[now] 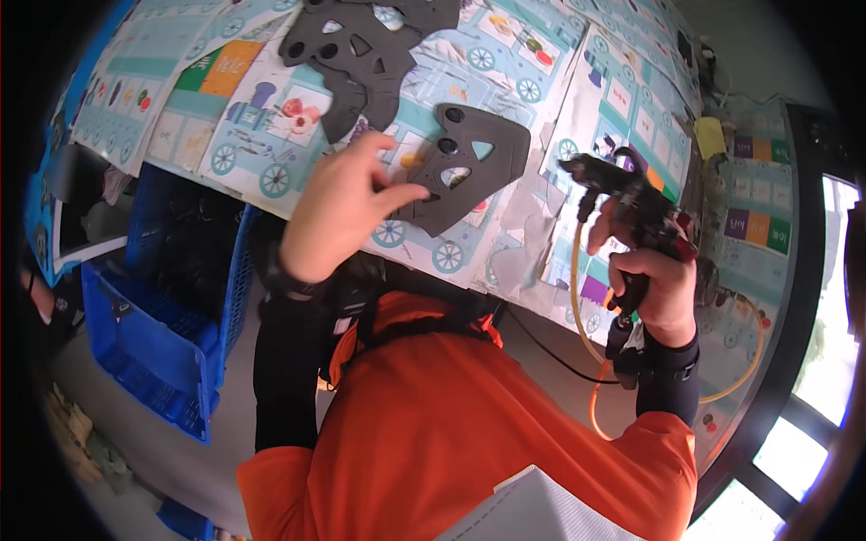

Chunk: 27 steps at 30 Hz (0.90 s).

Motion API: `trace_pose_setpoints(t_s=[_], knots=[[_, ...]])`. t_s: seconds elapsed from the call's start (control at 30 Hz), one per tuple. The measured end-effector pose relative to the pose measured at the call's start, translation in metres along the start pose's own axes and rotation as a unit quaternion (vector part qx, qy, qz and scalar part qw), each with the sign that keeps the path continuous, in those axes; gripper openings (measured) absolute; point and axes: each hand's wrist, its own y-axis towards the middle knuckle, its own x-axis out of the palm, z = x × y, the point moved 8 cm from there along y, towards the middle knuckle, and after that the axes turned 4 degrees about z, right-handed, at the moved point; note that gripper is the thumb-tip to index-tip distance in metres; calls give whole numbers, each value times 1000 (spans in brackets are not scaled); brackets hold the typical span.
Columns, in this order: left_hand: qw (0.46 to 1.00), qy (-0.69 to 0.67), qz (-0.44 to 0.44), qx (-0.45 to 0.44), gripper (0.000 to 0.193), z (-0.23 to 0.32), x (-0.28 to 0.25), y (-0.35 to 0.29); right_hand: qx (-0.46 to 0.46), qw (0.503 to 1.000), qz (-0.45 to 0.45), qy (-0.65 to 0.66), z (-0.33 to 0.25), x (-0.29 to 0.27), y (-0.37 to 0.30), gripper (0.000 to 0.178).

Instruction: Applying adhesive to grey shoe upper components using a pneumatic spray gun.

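My right hand is wrapped round the handle of a black spray gun, whose nozzle points left above the table. An orange air hose runs from the gun. A flat dark grey cut-out piece with holes and angular openings lies in front of me on the table. My left hand is over its left side, thumb and fingers apart. The thumb tip overlaps the piece's edge; whether it touches I cannot tell. Farther back, several similar grey pieces lie overlapping in a pile.
Printed light-blue sheets cover the table, torn and stained near its front edge. A blue plastic crate stands below the table at the left. At the right are a yellow block and a dark-framed window. A black cable hangs below the table edge.
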Motion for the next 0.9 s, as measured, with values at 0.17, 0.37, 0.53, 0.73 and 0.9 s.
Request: trace_pose_setpoints(t_s=[0.17,0.37,0.53,0.73,0.9], knots=[[996,-21,66,-63,35,-27,-7,-24,124,991,-45,-36,30,36,7,25],[990,-74,117,39,28,-24,-1,-27,162,976,-137,-44,40,84,9,31],[988,-115,95,30,28,-38,-6,-25,196,965,-159,-74,56,93,6,45],[987,-98,94,84,27,-34,-7,-21,199,967,-135,-84,66,91,6,70],[988,-101,90,80,27,-37,-7,-22,188,968,-154,-56,67,96,7,69]])
